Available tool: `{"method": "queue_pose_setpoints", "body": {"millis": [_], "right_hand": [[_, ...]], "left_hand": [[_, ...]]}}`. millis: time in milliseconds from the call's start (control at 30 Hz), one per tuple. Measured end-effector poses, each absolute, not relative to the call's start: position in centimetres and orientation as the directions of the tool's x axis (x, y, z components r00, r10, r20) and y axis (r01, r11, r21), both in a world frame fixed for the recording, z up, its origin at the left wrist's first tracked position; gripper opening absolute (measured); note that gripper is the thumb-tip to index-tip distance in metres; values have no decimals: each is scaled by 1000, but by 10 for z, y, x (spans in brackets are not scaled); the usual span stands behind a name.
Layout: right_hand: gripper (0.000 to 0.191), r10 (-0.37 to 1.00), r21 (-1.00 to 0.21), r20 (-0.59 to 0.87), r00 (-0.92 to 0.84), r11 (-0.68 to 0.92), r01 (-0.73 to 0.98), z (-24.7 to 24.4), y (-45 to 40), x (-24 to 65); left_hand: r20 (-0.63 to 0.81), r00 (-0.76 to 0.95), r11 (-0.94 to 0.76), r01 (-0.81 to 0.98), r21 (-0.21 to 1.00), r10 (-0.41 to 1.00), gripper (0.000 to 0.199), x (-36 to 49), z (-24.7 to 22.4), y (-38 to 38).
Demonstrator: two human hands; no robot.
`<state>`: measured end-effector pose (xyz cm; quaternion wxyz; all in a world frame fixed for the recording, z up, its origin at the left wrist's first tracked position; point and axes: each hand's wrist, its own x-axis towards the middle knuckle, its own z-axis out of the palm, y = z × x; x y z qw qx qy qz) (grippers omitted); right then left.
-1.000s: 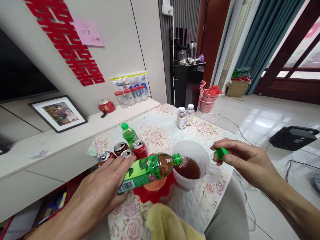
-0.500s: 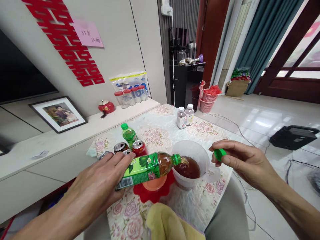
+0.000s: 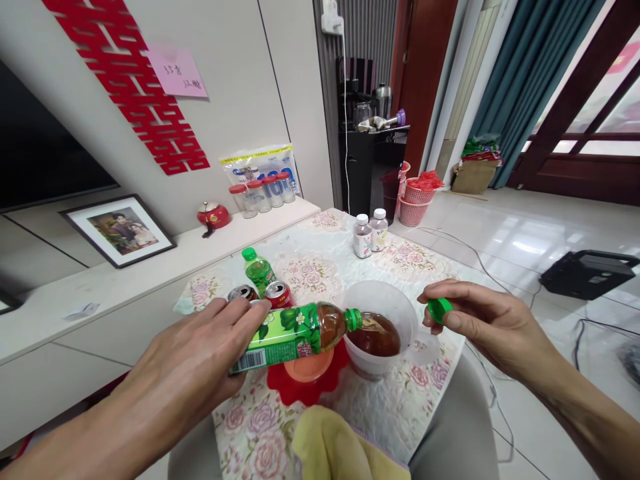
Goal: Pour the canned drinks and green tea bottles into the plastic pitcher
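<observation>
My left hand [image 3: 200, 353] is wrapped round a green-labelled tea bottle [image 3: 295, 331], tipped almost level. From its uncapped neck, brown liquid runs into a translucent plastic tub [image 3: 405, 320], where a pool of dark brown liquid [image 3: 375, 335] lies. To the right of the tub, my right hand [image 3: 480, 320] pinches a green bottle cap [image 3: 439, 309] between thumb and fingers. Beneath the bottle sits an orange dish [image 3: 310, 367] on a red scalloped mat [image 3: 300, 393]. Behind it stand opened drink cans [image 3: 279, 294] and a second green bottle [image 3: 259, 269], its cap on.
Two white-capped bottles [image 3: 363, 237] stand at the table's far side. A yellow cloth [image 3: 340, 447] lies at the near edge. Along the left, a white cabinet holds a framed photo [image 3: 120, 230], a red pot [image 3: 213, 215] and red-lidded jars [image 3: 259, 197].
The left hand and bottle have shifted very slightly, with the bottle's base a touch higher. Liquid keeps flowing into the tub. The right hand holds its place with the cap.
</observation>
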<state>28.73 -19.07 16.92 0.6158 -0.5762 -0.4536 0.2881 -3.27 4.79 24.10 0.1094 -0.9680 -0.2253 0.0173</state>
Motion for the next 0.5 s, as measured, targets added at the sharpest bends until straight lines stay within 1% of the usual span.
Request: {"method": "queue_pose_setpoints", "body": {"millis": [267, 500], "right_hand": [[25, 883, -977, 196, 427, 139, 161, 163, -193, 291], [26, 886, -979, 189, 423, 138, 150, 162, -191, 289]], "left_hand": [[43, 895, -882, 445, -157, 444, 62, -32, 246, 49], [31, 894, -878, 445, -174, 447, 60, -29, 248, 48]]}}
